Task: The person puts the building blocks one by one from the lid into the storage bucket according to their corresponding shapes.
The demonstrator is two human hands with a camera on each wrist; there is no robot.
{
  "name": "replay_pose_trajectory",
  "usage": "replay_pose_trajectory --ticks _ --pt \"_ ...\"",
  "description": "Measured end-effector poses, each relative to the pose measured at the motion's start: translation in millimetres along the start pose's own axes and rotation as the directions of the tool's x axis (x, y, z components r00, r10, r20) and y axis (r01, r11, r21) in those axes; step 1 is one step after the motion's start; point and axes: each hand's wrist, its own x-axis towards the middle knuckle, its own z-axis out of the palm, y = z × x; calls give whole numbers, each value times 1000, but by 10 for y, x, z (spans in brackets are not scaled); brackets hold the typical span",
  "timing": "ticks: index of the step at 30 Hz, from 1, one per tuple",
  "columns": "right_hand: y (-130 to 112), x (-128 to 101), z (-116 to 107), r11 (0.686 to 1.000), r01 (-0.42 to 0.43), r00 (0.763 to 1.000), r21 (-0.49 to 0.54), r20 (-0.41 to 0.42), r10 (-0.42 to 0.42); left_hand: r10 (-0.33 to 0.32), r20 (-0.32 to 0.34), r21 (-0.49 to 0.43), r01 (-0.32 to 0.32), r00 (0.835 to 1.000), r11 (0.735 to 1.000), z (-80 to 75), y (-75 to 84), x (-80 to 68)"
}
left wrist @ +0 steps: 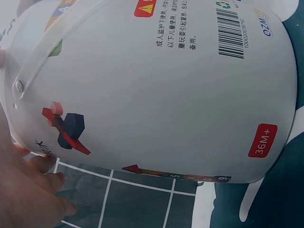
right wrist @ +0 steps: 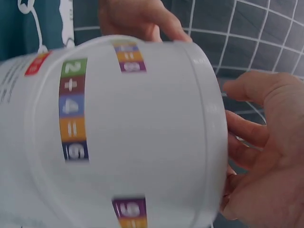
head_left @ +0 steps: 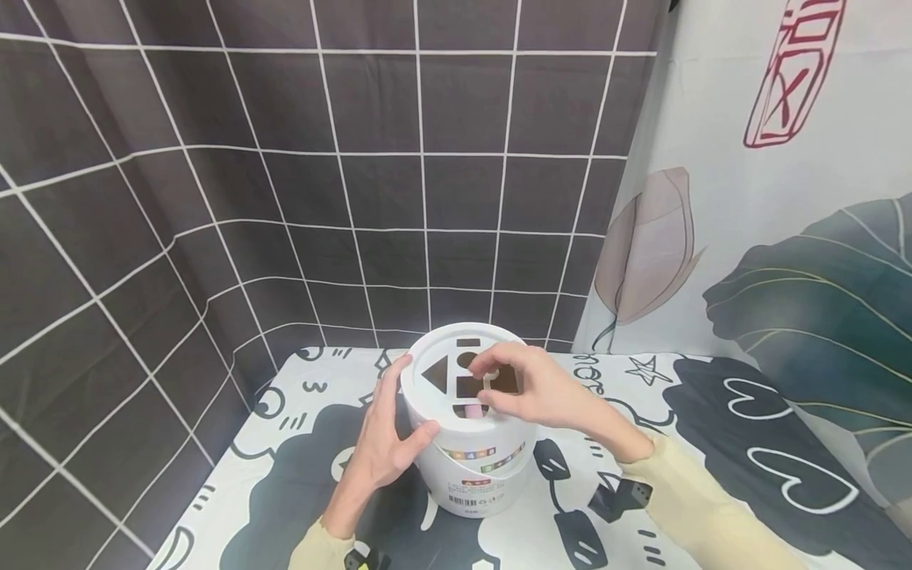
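A white shape-sorter bucket (head_left: 470,475) stands on the cloth, its lid (head_left: 435,404) cut with holes of several shapes. Printed sums, a barcode and a "36M+" label mark its wall, and a white handle (left wrist: 57,47) hangs against it. My left hand (head_left: 388,443) holds the bucket's left side, thumb at the front of the rim and fingers farther back. Over the right part of the lid is my right hand (head_left: 534,388), fingers bent, thumb and forefinger apart. Nothing shows between them. Something pink (head_left: 473,411) shows in the front hole; its kind is unclear.
Under the bucket lies a black-and-white patterned cloth (head_left: 285,443). A dark curtain with a white grid (head_left: 370,190) hangs behind and to the left. A pale curtain with leaf prints (head_left: 805,293) hangs on the right.
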Motion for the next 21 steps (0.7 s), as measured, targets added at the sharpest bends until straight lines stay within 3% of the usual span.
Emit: replay_pose_trajectory --ticks 7,13,21 --pt "166 -314 -207 992 -105 984 -69 -150 94 12 1 8 -12 1000 1000 -32 -18 8" --pt "287 -633 -378 977 -143 954 -159 -286 93 0 23 76 -2 1000 997 -113 -17 8" --pt "430 -976 -588 926 -263 927 -271 -339 164 -62 48 165 54 997 985 -280 -8 41"
